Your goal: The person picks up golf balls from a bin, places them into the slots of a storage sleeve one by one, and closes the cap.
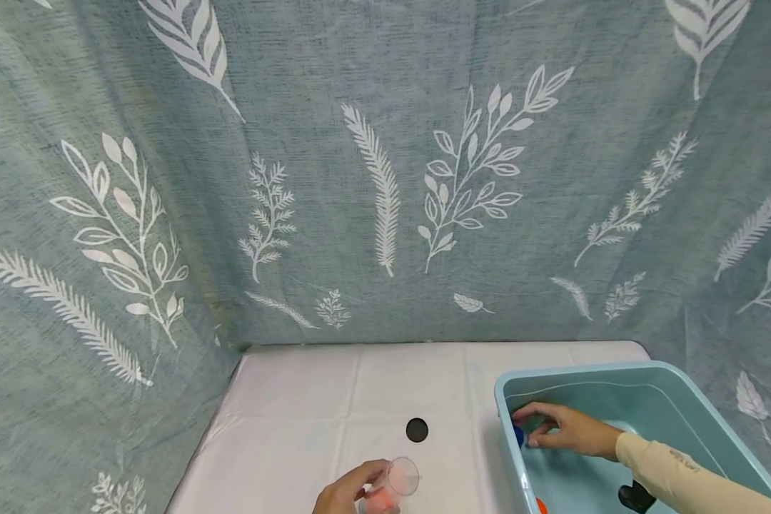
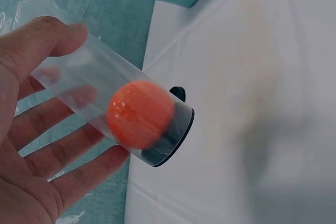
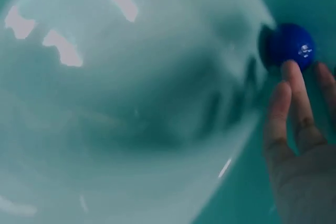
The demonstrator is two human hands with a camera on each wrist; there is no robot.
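My left hand holds a clear plastic tube over the white table, thumb on one side and fingers on the other. Inside the tube lies an orange ball, close to the black cap at its lower end. Over on the right, my right hand reaches down into a light blue basin. Its slightly bent, spread fingers come right up to a blue ball by the basin's left wall. The fingertips overlap the ball's edge in the right wrist view, without curling round it.
A black disc lies on the white tablecloth between the tube and the basin. Inside the basin are a black object under my right forearm and something orange. A leaf-patterned curtain closes off the back and sides.
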